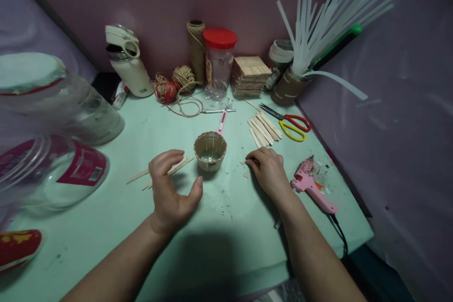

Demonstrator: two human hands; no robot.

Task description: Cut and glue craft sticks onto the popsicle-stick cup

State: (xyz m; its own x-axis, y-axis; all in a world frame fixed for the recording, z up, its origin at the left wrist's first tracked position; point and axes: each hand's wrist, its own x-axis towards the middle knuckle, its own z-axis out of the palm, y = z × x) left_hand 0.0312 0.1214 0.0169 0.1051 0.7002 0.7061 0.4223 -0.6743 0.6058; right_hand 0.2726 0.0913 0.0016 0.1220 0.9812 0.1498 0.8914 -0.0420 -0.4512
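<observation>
My left hand (pixel 170 188) hovers over the green table (pixel 106 226), fingers curved and apart, holding nothing. Thin wooden sticks (pixel 159 172) lie just beyond it. A small round cup wrapped in sticks (pixel 210 151) stands between my hands. My right hand (pixel 269 170) rests on the table to the cup's right, fingertips pressed down on a small wood scrap (pixel 243 163); what they hold, if anything, I cannot make out.
Pink glue gun (pixel 311 184) lies right of my right hand. Loose ice-cream sticks (pixel 264 128), scissors (pixel 292 125), a pink-handled knife (pixel 222 121), twine balls (pixel 177 82), a red-lidded jar (pixel 219 63), a stick stack (pixel 250 75), a white flask (pixel 129 61), big clear jars (pixel 53 151).
</observation>
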